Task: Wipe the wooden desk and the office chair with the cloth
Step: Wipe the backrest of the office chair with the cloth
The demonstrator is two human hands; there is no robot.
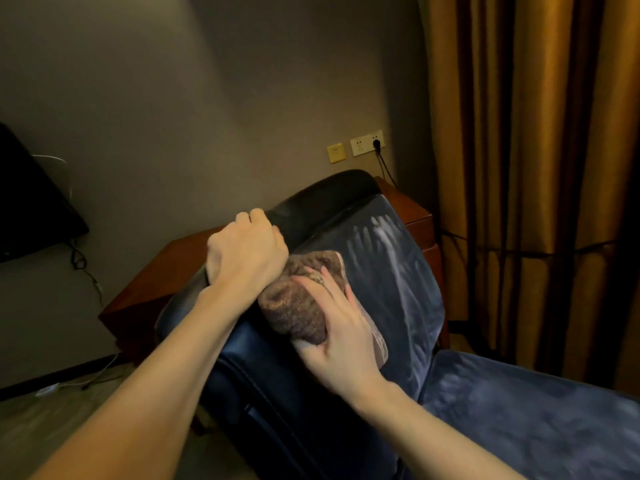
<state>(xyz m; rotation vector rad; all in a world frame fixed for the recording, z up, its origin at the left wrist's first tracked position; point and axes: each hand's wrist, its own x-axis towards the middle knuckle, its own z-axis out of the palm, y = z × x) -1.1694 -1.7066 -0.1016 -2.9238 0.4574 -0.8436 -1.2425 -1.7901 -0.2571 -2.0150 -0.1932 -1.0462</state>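
Observation:
The office chair (388,271) fills the middle of the view, its dark blue backrest tilted away from me and streaked with pale wipe marks. My left hand (247,252) grips the chair's black upper edge, fingers curled over it. My right hand (337,336) holds a bunched brown cloth (294,306) and presses it against the backrest, just below my left hand. The chair's seat (519,410) stretches to the lower right. The reddish wooden desk (152,282) stands behind the chair against the wall.
A black screen (31,206) hangs at the left with cables trailing to the floor. Wall sockets (367,143) with a black plug sit above the desk. Orange-brown curtains (526,168) cover the right side.

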